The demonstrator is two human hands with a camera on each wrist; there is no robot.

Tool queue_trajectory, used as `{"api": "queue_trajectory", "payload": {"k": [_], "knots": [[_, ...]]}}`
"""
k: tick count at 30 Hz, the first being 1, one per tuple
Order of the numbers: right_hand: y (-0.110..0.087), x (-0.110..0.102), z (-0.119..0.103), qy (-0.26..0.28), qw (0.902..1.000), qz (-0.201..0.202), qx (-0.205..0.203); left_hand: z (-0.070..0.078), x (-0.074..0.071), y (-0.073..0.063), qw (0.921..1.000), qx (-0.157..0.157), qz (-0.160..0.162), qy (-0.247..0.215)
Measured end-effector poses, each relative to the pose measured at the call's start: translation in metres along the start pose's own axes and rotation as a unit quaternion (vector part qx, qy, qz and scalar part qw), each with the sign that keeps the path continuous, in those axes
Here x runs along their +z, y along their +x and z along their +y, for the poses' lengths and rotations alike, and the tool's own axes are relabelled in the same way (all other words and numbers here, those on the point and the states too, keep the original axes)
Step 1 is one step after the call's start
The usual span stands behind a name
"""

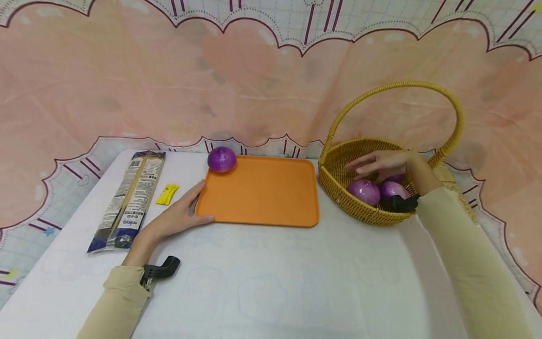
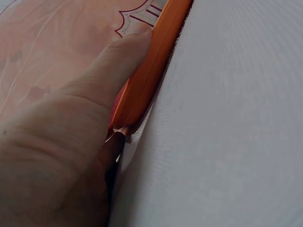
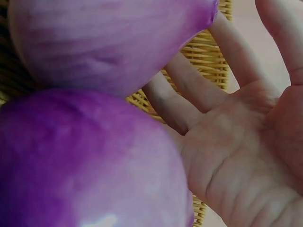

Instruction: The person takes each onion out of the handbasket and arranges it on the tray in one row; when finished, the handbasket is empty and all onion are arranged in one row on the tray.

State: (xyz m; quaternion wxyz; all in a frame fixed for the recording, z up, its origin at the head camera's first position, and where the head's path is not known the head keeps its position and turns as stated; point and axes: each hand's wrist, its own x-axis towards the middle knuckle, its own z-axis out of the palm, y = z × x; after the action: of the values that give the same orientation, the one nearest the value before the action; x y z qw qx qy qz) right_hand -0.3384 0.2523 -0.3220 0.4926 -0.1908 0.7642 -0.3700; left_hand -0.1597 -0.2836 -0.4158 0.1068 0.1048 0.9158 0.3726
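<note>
An orange tray (image 1: 258, 190) lies on the white table. My left hand (image 1: 179, 216) touches its front left corner, fingers fairly straight along the left edge and the thumb at the front edge. In the left wrist view the thumb (image 2: 118, 61) meets the tray's rim (image 2: 147, 80). A purple onion (image 1: 222, 159) sits on the tray's back left corner. My right hand (image 1: 385, 165) is inside a wicker basket (image 1: 338, 188), fingers spread. Below and beside it are a purple onion (image 1: 364, 192) and another onion (image 1: 394, 190); a third, farther back, is partly hidden by the hand.
A long printed packet (image 1: 129, 200) lies left of the tray. Between the packet and the tray is a small yellow wrapped piece (image 1: 167, 194). The basket's tall arched handle (image 1: 406, 84) rises over my right hand. A patterned cloth (image 1: 211, 84) hangs behind the table.
</note>
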Motion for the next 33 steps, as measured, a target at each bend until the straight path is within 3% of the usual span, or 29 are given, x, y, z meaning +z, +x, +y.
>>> {"api": "queue_trajectory", "payload": {"k": [13, 24, 33], "knots": [[0.011, 0.004, 0.002, 0.004, 0.9988, -0.049, 0.007, 0.001, -0.001, 0.001, 1.0, -0.006, -0.001, -0.002], [0.02, 0.01, 0.001, 0.017, 0.9965, -0.07, 0.042, 0.0, 0.001, -0.001, 1.0, -0.001, 0.0, -0.007], [0.026, 0.01, -0.008, -0.051, 0.9944, -0.061, 0.069, 0.003, 0.0, -0.001, 1.0, -0.005, -0.002, -0.005]]}}
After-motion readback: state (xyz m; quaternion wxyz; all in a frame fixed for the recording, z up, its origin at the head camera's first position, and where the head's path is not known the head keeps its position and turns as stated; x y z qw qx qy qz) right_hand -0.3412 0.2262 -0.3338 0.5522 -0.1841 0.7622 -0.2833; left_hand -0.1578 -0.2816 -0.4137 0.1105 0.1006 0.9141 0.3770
